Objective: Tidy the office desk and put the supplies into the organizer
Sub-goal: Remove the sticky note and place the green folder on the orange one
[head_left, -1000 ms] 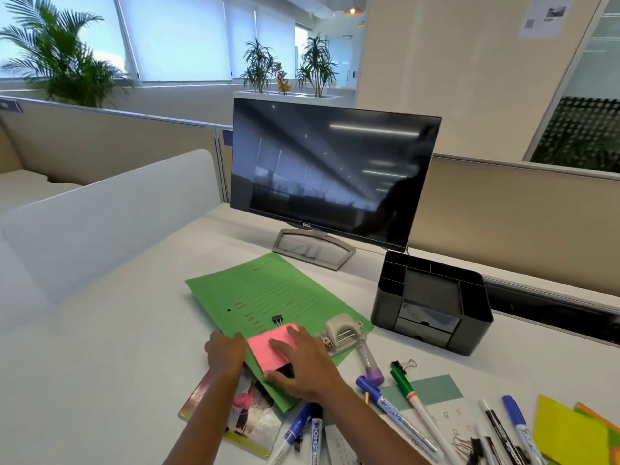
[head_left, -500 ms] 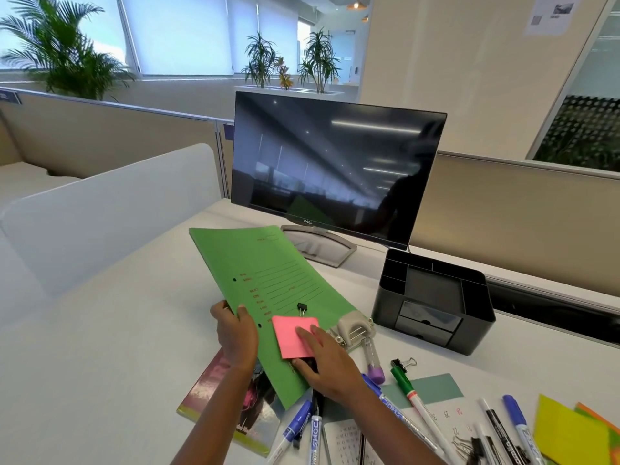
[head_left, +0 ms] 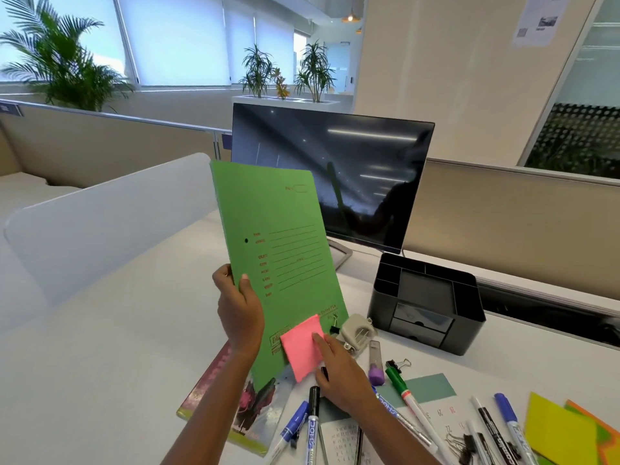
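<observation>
1. Nearest, several markers (head_left: 313,421) are lying scattered on the white desk (head_left: 100,347). A yellow sticky pad (head_left: 560,431) is sitting at the near right and a glossy magazine (head_left: 214,397) at the near left.
2. Just beyond the markers, the right hand (head_left: 342,377) is reaching in. Its fingers (head_left: 317,340) are lying fairly straight and pressing a pink sticky pad (head_left: 300,350) against the folder's lower right corner. Its thumb is hidden.
3. The left hand (head_left: 240,310) is clamping the green folder (head_left: 278,236) by its left edge, thumb curling over the front face and fingers behind.
4. The folder is standing nearly upright off the desk, leaning slightly left, its bottom corner hanging over the magazine. It is matte green card carrying red printed form lines and labels, with a small dark hole near its left edge.
5. Just right of the folder, a grey hole punch (head_left: 357,332) is resting on the desk, with a small black binder clip (head_left: 334,327) beside it.
6. Farther right, the black organizer (head_left: 426,330) is sitting on the desk, well apart from the folder.
7. Farthest, the dark monitor (head_left: 362,176) is standing, with the folder covering its lower left corner.
</observation>
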